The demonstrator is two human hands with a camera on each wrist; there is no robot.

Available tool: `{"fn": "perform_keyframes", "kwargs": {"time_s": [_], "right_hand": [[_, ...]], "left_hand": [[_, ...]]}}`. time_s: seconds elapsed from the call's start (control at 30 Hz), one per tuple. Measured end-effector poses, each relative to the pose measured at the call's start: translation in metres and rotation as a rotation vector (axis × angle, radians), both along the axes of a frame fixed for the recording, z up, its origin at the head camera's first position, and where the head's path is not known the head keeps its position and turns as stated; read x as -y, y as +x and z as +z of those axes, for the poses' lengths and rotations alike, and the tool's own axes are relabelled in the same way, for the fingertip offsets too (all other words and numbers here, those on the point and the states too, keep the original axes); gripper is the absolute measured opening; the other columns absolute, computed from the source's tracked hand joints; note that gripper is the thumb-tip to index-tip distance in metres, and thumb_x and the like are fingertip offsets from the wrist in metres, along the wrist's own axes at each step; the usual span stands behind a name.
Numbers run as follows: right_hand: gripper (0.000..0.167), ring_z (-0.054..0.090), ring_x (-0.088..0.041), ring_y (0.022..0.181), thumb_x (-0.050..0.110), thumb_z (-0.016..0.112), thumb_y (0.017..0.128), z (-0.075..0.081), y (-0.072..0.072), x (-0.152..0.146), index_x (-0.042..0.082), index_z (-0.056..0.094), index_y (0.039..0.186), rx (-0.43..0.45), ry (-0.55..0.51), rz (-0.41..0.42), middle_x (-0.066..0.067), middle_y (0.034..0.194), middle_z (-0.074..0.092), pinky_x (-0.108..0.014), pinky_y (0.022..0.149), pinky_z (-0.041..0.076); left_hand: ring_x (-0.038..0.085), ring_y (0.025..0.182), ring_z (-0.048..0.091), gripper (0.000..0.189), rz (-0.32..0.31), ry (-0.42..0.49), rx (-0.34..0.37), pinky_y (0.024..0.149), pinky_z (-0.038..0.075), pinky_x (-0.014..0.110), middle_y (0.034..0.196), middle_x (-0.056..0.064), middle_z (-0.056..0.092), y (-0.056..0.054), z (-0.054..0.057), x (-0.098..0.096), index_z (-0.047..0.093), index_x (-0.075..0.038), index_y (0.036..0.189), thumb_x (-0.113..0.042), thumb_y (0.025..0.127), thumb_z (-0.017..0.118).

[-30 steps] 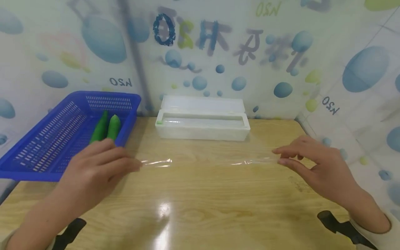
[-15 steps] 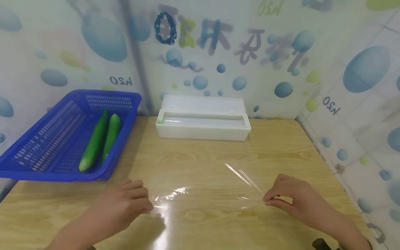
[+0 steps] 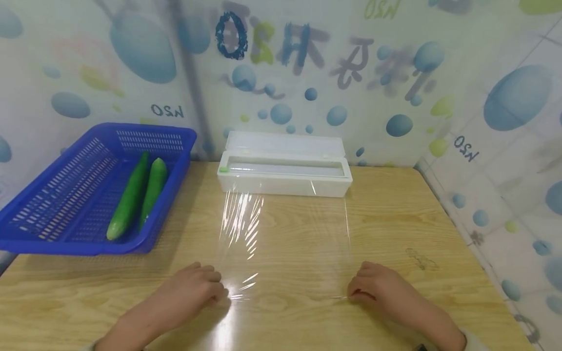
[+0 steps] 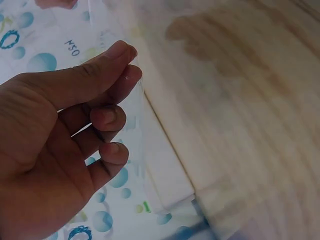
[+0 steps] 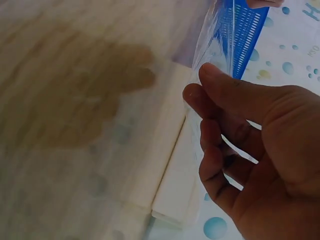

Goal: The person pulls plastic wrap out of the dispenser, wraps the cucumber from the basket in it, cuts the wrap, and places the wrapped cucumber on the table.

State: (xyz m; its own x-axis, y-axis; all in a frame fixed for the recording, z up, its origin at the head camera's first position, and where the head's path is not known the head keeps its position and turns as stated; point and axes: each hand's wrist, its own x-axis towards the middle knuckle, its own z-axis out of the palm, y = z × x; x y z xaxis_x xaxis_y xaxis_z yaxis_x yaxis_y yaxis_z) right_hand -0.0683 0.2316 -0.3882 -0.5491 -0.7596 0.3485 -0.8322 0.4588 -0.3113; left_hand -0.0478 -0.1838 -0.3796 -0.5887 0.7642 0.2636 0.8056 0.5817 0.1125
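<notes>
A sheet of clear cling film [image 3: 240,219] stretches low over the wooden table, from a white film dispenser box [image 3: 281,186] at the back to both hands near the front. My left hand [image 3: 186,297] pinches the film's near left corner between thumb and forefinger. At the near right corner, my right hand [image 3: 388,296] grips the film the same way. Thumb and fingertip meet at the film edge [image 5: 206,37] in the right wrist view. The box lid [image 3: 285,144] is tipped back, and a film roll [image 3: 285,169] lies inside.
On the left stands a blue plastic basket [image 3: 57,247] holding two green cucumbers [image 3: 128,200] [image 3: 154,187]. Patterned walls [image 3: 281,63] close off the table [image 3: 395,214] behind and on the right. A small green piece [image 3: 224,169] sits at the box's left end.
Both hands have come down and back toward the table's front, the right one also inward to the left. The film between them now shows as a broad sheet reaching back to the box.
</notes>
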Motion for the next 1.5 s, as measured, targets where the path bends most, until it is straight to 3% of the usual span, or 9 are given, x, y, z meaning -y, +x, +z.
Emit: {"fn": "perform_keyframes", "kwargs": {"time_s": [0.13,0.27,0.4,0.47,0.6,0.73,0.9,1.07,1.5], "right_hand": [[0.013,0.047,0.002,0.073,0.015,0.076,0.081,-0.006,0.0,0.001,0.024,0.067,0.084,0.016,0.037,-0.015,0.02,0.082,0.059,-0.01,0.065,0.038],[0.007,0.047,0.002,0.074,0.019,0.073,0.085,-0.007,0.002,0.001,0.022,0.068,0.086,0.036,0.062,-0.032,0.018,0.085,0.058,-0.011,0.066,0.039],[0.012,0.053,0.0,0.081,0.025,0.075,0.083,-0.005,0.004,0.001,0.022,0.07,0.094,0.063,0.108,-0.055,0.019,0.09,0.061,-0.025,0.075,0.048],[0.015,0.053,0.001,0.082,0.027,0.074,0.083,-0.005,0.006,0.001,0.023,0.071,0.097,0.098,0.121,-0.084,0.02,0.092,0.061,-0.03,0.077,0.049],[0.007,0.047,0.003,0.073,0.024,0.066,0.091,-0.004,0.006,0.006,0.023,0.07,0.097,0.132,0.135,-0.181,0.021,0.085,0.058,-0.025,0.067,0.048],[0.012,0.053,-0.002,0.074,0.016,0.069,0.088,-0.003,0.004,0.012,0.017,0.071,0.1,0.117,0.182,-0.247,0.013,0.085,0.061,-0.026,0.065,0.049],[0.027,0.051,-0.002,0.075,0.014,0.075,0.082,-0.004,0.005,0.013,0.01,0.072,0.108,0.115,0.22,-0.228,0.008,0.087,0.061,-0.023,0.061,0.047],[0.029,0.047,0.0,0.078,0.016,0.074,0.083,-0.008,0.01,0.009,0.009,0.072,0.112,0.134,0.19,-0.187,0.011,0.091,0.056,-0.02,0.062,0.045],[0.025,0.051,0.0,0.082,0.011,0.076,0.08,-0.018,0.008,0.005,0.011,0.073,0.104,0.142,0.054,-0.139,0.014,0.094,0.055,-0.019,0.066,0.048]], "left_hand": [[0.0,0.062,0.027,0.041,0.016,0.007,0.066,0.057,0.029,0.02,0.066,-0.018,0.027,-0.001,-0.007,0.0,0.042,-0.025,0.061,0.013,0.059,0.059],[0.0,0.062,0.028,0.042,0.028,0.034,0.083,0.056,0.032,0.019,0.066,-0.018,0.027,-0.001,-0.011,0.001,0.039,-0.025,0.061,0.01,0.062,0.063],[-0.001,0.061,0.029,0.04,0.052,0.05,0.114,0.055,0.034,0.019,0.067,-0.019,0.028,0.002,-0.01,0.001,0.041,-0.025,0.062,0.0,0.071,0.071],[-0.001,0.061,0.029,0.038,0.069,0.058,0.133,0.053,0.033,0.019,0.068,-0.018,0.029,0.004,-0.009,0.001,0.043,-0.027,0.063,-0.004,0.074,0.071],[0.0,0.061,0.029,0.034,0.095,0.029,0.167,0.051,0.031,0.019,0.071,-0.018,0.031,0.009,-0.008,0.001,0.046,-0.028,0.063,-0.006,0.078,0.069],[-0.002,0.061,0.03,0.034,0.08,0.016,0.179,0.051,0.032,0.02,0.07,-0.019,0.034,0.01,-0.008,0.001,0.049,-0.028,0.062,-0.003,0.075,0.069],[-0.006,0.062,0.035,0.035,0.041,0.091,0.208,0.052,0.036,0.019,0.07,-0.022,0.043,0.006,-0.009,0.005,0.055,-0.031,0.063,-0.001,0.072,0.07],[-0.008,0.063,0.038,0.029,-0.003,0.121,0.16,0.052,0.033,0.018,0.07,-0.024,0.047,0.004,-0.009,0.013,0.059,-0.033,0.065,-0.009,0.073,0.073],[-0.005,0.061,0.032,0.033,0.071,0.11,0.206,0.053,0.034,0.02,0.067,-0.021,0.038,0.003,-0.011,0.016,0.053,-0.031,0.064,-0.008,0.074,0.075]]}}
